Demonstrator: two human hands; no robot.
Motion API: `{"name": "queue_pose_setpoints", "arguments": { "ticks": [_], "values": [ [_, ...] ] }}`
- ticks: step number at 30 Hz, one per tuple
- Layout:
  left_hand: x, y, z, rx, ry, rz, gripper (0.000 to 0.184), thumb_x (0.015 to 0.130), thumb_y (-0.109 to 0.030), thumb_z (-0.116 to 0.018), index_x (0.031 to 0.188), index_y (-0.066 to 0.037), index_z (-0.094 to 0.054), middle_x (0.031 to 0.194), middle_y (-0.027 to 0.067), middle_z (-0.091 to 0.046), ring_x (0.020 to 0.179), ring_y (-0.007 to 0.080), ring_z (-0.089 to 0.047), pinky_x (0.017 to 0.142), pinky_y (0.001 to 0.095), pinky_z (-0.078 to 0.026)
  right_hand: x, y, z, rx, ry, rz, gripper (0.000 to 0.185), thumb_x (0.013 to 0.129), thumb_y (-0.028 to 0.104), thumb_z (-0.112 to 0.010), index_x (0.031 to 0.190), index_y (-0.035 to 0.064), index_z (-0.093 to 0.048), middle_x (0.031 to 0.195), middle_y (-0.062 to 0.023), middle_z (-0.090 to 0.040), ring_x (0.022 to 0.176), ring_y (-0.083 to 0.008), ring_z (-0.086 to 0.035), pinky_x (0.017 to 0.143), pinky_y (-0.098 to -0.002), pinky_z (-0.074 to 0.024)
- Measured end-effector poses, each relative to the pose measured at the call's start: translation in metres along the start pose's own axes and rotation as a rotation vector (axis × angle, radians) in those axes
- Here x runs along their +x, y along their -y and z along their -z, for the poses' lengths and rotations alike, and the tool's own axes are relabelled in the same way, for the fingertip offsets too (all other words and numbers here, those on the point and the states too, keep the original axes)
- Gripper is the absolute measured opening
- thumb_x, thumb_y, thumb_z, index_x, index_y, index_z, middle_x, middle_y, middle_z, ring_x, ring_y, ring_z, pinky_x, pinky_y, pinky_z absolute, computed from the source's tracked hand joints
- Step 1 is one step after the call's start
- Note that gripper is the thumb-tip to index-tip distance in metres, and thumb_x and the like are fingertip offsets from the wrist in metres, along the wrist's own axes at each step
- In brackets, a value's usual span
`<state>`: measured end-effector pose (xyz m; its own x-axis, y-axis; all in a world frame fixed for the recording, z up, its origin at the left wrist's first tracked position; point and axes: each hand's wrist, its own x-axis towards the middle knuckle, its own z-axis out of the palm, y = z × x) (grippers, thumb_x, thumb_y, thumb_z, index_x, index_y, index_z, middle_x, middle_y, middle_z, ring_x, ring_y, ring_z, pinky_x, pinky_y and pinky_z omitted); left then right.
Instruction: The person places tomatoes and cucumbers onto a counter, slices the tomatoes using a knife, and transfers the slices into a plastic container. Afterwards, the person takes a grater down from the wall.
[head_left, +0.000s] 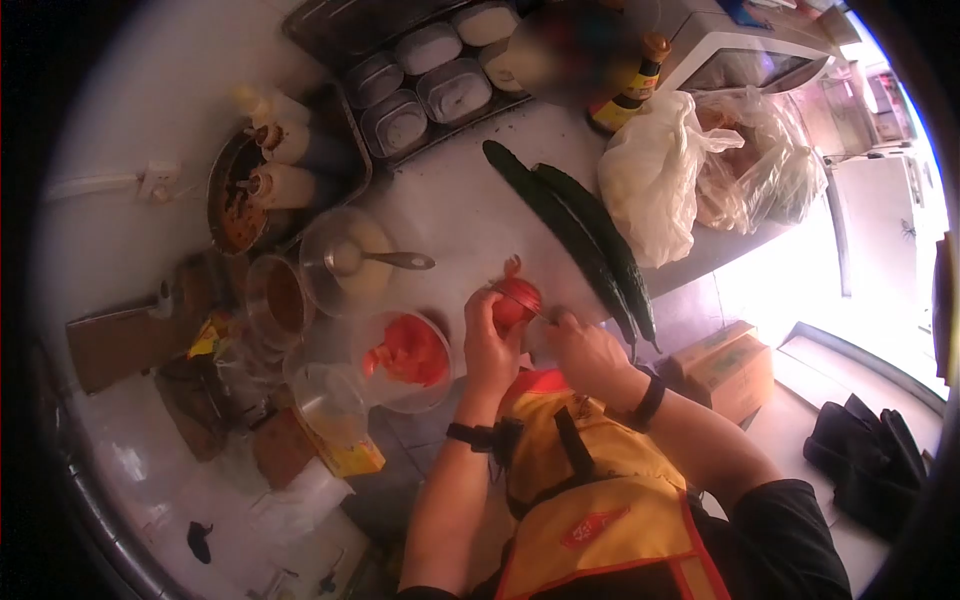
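My left hand [490, 345] is wrapped round a red tomato [516, 301] just above the counter's front edge. My right hand [588, 355] is closed on a knife [534, 309], whose narrow blade lies against the tomato. A small strip of red peel [512, 267] sticks up at the tomato's far side. To the left of my left hand, a clear bowl [447, 372] holds red tomato pieces [410, 352]. Two long green cucumbers [575, 230] lie side by side on the counter, beyond and to the right of my hands.
Clear tubs, one with a spoon [400, 260], stand at the left. Squeeze bottles [280, 187] sit in a pan. Metal containers [455, 92] fill a rear tray. A sauce bottle [632, 90] and plastic bags [655, 180] stand back right, a cardboard box [725, 375] below.
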<state>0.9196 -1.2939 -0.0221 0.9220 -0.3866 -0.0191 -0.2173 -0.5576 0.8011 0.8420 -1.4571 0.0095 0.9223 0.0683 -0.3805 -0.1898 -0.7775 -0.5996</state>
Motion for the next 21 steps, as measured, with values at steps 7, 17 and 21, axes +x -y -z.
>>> {"name": "queue_pose_setpoints", "arguments": {
  "ticks": [7, 17, 21],
  "values": [
    [0.001, -0.004, 0.004, 0.018, -0.022, -0.027, 0.055, 0.080, -0.006, -0.077, 0.127, -0.003, -0.049, 0.129, 0.0208, -0.054, 0.119, 0.0426, -0.054, 0.097, 0.0443, -0.048, -0.017, 0.009, 0.013, 0.017, 0.023, -0.043, 0.018, 0.095, 0.015, -0.051, 0.102, 0.0013, -0.060, 0.098, -0.0210, -0.059, 0.078, -0.0382, -0.068, 0.068, -0.0494, -0.0535],
    [-0.002, 0.000, 0.003, 0.022, 0.018, 0.029, 0.055, 0.079, -0.004, -0.078, 0.127, -0.004, -0.049, 0.129, 0.0201, -0.056, 0.118, 0.0411, -0.056, 0.098, 0.0429, -0.048, 0.029, 0.030, 0.046, -0.004, 0.199, 0.005, 0.021, 0.091, 0.016, -0.056, 0.105, 0.0039, -0.066, 0.106, -0.0214, -0.064, 0.090, -0.0377, -0.069, 0.074, -0.0456, -0.0556],
    [-0.003, 0.005, -0.001, -0.049, -0.028, 0.004, 0.053, 0.079, -0.003, -0.078, 0.125, -0.004, -0.050, 0.130, 0.0198, -0.055, 0.117, 0.0407, -0.057, 0.097, 0.0428, -0.048, -0.002, 0.014, 0.029, -0.054, 0.135, -0.035, 0.021, 0.090, 0.017, -0.058, 0.105, 0.0047, -0.066, 0.106, -0.0196, -0.063, 0.092, -0.0359, -0.070, 0.077, -0.0443, -0.0564]
  ]
}}
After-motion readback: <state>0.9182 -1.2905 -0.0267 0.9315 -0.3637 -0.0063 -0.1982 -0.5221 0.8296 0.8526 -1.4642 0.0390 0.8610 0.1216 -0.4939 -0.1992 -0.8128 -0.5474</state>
